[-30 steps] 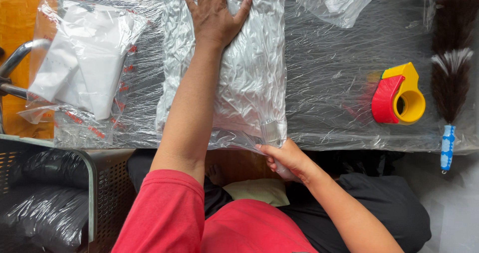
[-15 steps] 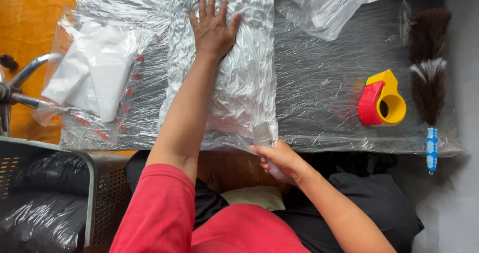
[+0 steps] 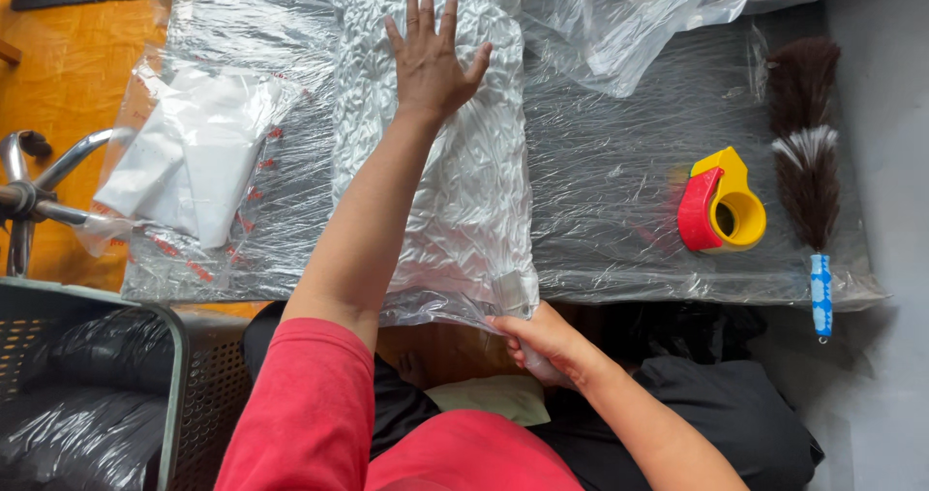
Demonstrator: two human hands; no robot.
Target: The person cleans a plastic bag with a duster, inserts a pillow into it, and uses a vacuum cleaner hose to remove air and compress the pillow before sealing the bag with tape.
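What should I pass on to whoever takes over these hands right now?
Left hand: flat, fingers spread, pressing the far end of the crinkled clear plastic bag with white contents.
Right hand: pinching that bag's near edge at the table edge.
The bag lies lengthwise, mid-table, on the plastic-covered table.
Beside it: a looser clear bag of folded white fabric at one side, the red and yellow tape dispenser and brown feather duster at the other, both untouched.
Done: bag looks flattened.
Left: near end appears unsealed; no tape on it that I can see.
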